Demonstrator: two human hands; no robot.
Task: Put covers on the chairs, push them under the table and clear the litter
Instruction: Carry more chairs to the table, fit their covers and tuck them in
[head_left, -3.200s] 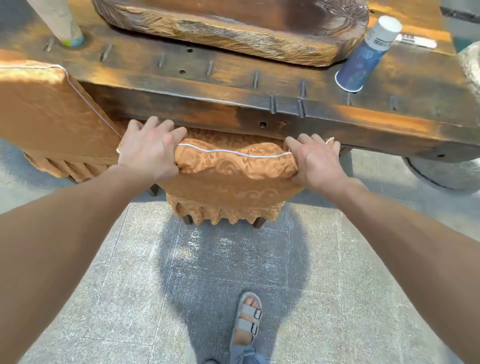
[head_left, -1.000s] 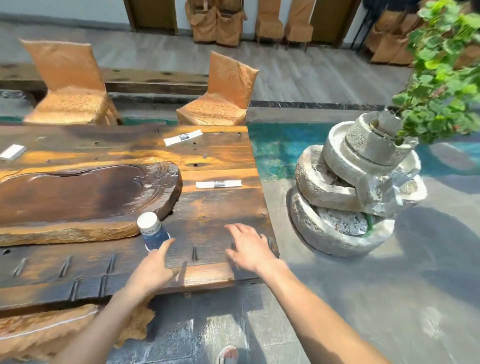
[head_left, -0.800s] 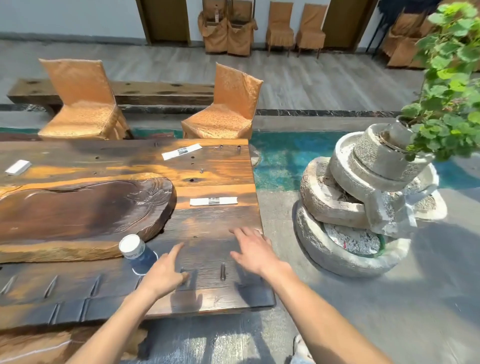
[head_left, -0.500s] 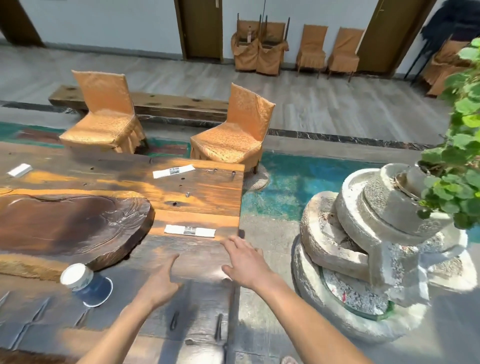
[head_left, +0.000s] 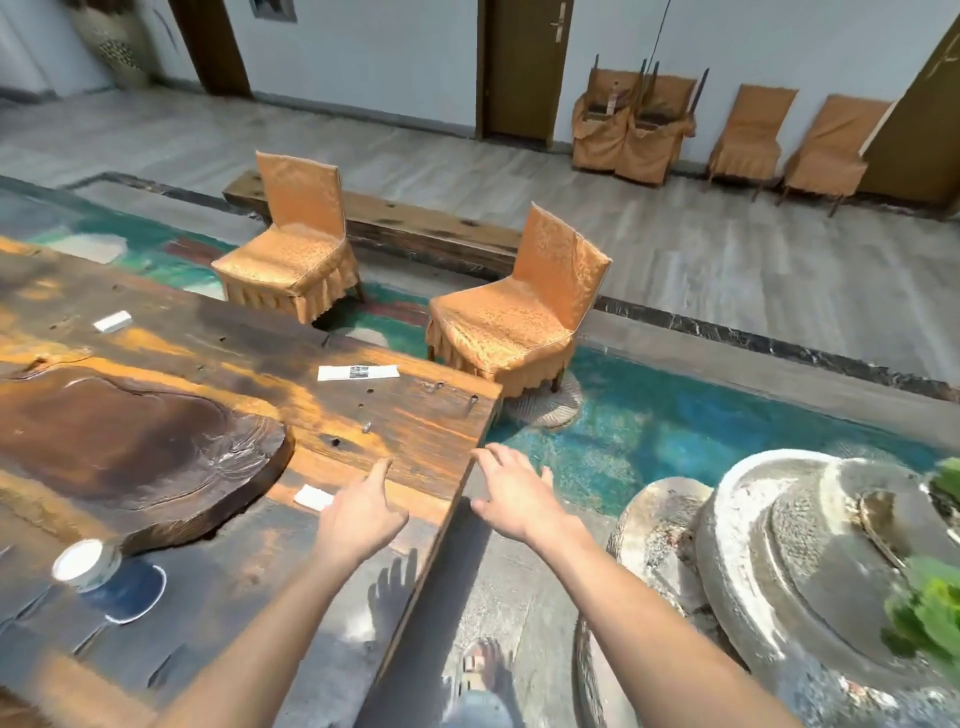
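Cup (head_left: 111, 582) stands on table (head_left: 415, 431) beside slab (head_left: 130, 441); contents unseen.

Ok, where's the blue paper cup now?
Head view, lower left: the blue paper cup sits on the long wooden table, by the near edge of the dark wood slab, left of the left hand.
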